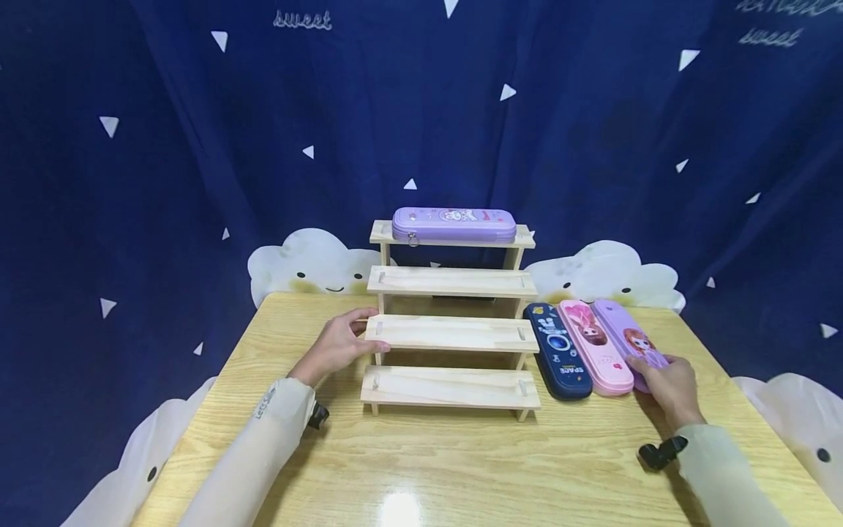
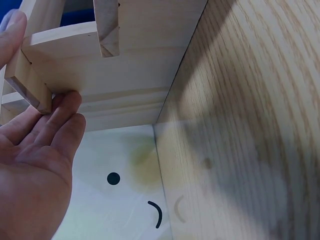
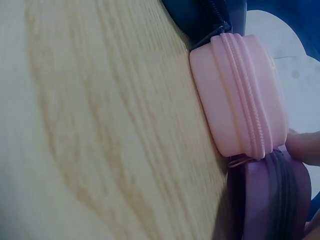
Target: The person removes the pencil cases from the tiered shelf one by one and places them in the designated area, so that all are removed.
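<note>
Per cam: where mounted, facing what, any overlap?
Head: worn on head, facing forward and down at the wooden rack; left hand, right hand, sleeves show.
Left wrist: on that wrist, facing the rack's side; palm, fingers show.
Right wrist: on that wrist, facing the pink case and neighbouring purple case; thumb shows.
Head and right wrist share both cases.

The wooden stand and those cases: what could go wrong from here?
The left hand grips the left side of the wooden stand; a tug there might jolt it and make the top case slide.
The right hand holds the purple case right beside the pink case, so lifting it could nudge that neighbour.
</note>
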A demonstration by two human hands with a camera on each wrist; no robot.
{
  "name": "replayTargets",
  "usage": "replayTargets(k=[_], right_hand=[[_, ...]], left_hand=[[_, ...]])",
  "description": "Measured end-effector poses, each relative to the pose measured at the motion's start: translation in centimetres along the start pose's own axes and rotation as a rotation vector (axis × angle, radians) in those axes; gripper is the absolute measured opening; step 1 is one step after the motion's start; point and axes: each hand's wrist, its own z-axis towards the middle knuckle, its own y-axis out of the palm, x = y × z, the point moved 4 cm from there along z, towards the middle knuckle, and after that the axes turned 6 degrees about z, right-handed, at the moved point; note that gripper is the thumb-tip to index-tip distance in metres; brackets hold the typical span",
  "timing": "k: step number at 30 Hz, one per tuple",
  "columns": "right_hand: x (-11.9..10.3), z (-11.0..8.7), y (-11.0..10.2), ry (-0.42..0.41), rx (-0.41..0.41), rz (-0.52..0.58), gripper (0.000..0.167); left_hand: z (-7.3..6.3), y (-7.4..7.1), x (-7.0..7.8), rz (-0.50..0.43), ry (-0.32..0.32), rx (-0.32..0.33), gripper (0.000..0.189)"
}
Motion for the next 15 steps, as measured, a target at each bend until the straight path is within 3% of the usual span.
replayTargets(k=[15], right_hand=[[-0.18, 0.12, 0.12, -0.020, 0.060, -0.013, 0.095]], left_hand=[[0.01, -0.03, -0.12, 0.002, 0.011, 0.008, 0.085]])
